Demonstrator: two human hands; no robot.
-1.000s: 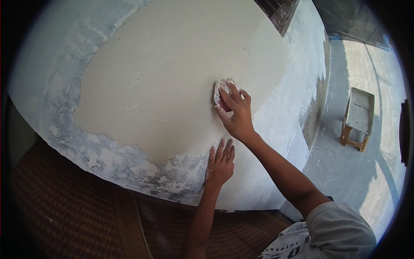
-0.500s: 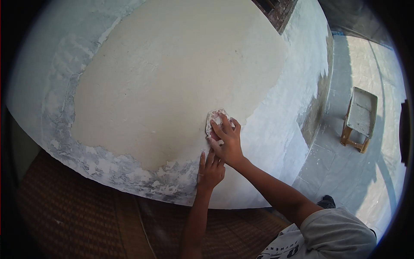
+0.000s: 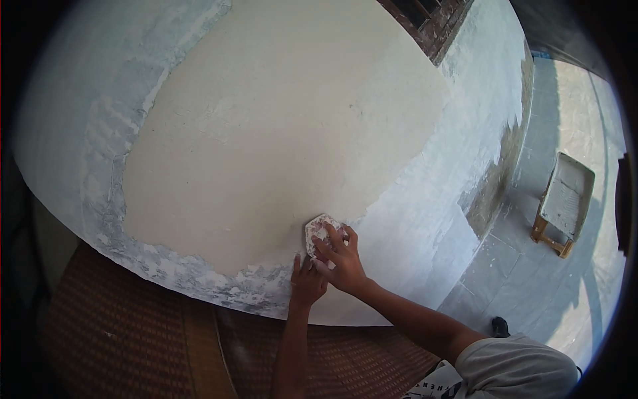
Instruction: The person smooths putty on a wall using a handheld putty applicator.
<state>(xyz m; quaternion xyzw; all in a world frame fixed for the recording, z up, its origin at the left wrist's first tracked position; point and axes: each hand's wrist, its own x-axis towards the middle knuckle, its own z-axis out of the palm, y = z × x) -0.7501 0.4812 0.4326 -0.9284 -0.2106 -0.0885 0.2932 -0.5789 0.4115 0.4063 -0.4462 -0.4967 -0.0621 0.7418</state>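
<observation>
My right hand (image 3: 340,257) grips a flat, roughly hexagonal block (image 3: 318,231), white with reddish patches, and holds it against the wall (image 3: 266,146). Just below and left of it, my left hand (image 3: 308,282) rests on the wall with its fingers spread, the fingertips near the block's lower edge. A large beige patch of wall lies above both hands, bordered by whiter, rough, flaking plaster. The block hides part of the wall, and my right hand covers part of the block.
On the grey tiled floor at the right, a paint tray (image 3: 567,196) sits on a small wooden stool (image 3: 551,241). A brown woven surface (image 3: 126,319) lies below the wall. At the top is a window frame (image 3: 435,33). A dark shoe (image 3: 500,326) shows at lower right.
My right hand has moved the block down and slightly left along the wall. My left hand also sits lower and further left. The whole view has shifted a little.
</observation>
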